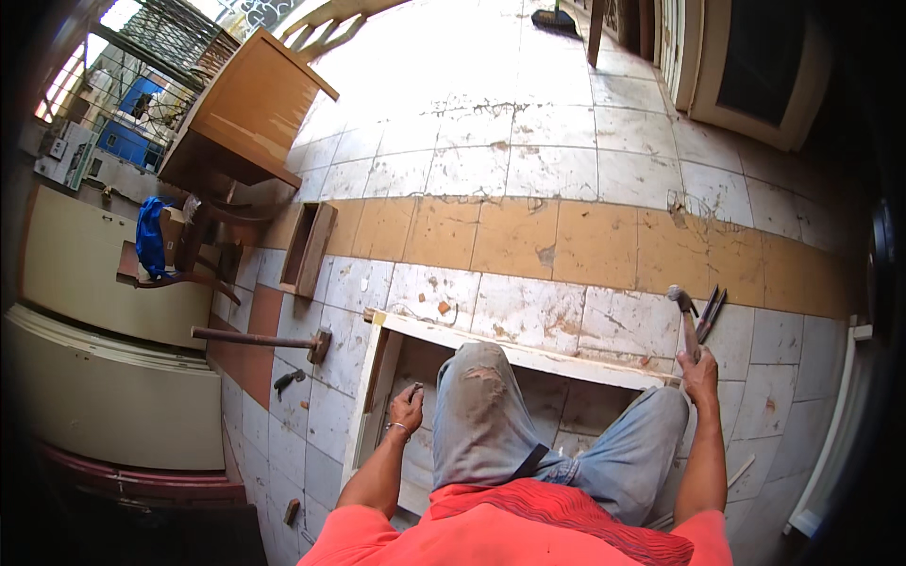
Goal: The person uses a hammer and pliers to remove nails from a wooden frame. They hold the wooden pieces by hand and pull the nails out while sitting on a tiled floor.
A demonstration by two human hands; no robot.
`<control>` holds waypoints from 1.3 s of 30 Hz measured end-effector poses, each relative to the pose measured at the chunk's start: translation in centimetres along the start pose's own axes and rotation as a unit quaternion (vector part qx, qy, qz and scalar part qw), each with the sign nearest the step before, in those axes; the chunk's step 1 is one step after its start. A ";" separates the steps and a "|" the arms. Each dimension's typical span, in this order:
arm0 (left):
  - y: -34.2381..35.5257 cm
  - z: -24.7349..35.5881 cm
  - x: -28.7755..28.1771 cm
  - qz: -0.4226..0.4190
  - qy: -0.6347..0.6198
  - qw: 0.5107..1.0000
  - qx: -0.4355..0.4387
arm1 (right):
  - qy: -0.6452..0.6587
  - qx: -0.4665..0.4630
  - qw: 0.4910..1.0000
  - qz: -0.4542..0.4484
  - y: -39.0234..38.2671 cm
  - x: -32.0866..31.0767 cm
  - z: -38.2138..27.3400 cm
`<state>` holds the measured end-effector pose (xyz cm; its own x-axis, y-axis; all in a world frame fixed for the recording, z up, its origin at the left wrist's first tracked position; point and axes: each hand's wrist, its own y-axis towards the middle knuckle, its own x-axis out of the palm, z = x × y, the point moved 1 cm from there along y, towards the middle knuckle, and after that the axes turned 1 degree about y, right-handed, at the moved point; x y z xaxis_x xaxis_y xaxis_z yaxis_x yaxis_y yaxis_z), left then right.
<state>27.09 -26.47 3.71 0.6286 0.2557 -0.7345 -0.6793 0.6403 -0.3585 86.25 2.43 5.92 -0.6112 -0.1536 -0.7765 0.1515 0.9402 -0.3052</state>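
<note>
One hammer (690, 332) with a pale handle and grey head points forward in your right grip (699, 376), which is clamped round its handle at the right front corner of the white wooden frame (528, 350); any lettering is too small to read. The scuffed frame lies on the tiled floor (429, 335) beneath your bent legs (478, 406). Your left grip (407, 411) is curled on a small dark piece (416, 387).

A claw hammer (690, 325), metal-headed with a wooden handle, is held near the far right corner of a white rectangular wooden frame (528, 352) lying flat. A small dark object (416, 388), kind unclear, is held near the frame's left side.
</note>
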 end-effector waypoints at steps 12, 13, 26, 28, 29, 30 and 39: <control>18.1 6.5 1.4 0.067 -0.141 0.985 0.076 | -0.140 -0.026 0.983 -0.113 -12.0 18.1 -16.9; 18.4 5.7 1.3 0.065 -0.143 0.985 0.072 | -0.145 -0.026 0.982 -0.115 -12.6 18.7 -17.1; 28.4 -1.6 -5.2 0.240 0.154 0.957 0.048 | -0.212 0.028 0.975 -0.056 -8.4 24.5 -19.3; 30.1 -2.5 -6.0 0.240 0.175 0.955 0.026 | -0.212 0.028 0.976 -0.042 -8.4 24.4 -19.9; 30.2 -3.6 -5.9 0.239 0.130 0.962 -0.003 | -0.206 0.033 0.977 -0.049 -8.7 24.5 -20.4; 30.2 -5.2 -5.3 0.237 0.085 0.967 -0.036 | -0.213 0.050 0.974 -0.061 -8.9 24.9 -20.6; 30.4 -6.8 -3.9 0.238 0.056 0.970 0.007 | -0.261 0.069 0.961 0.064 -9.8 27.8 -17.3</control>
<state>1.40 -12.89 -8.20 0.2002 0.4445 -0.8731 -0.8761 0.4802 0.0436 54.37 -5.84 -3.13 -0.1130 -0.2056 -0.9721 0.3221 0.9179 -0.2316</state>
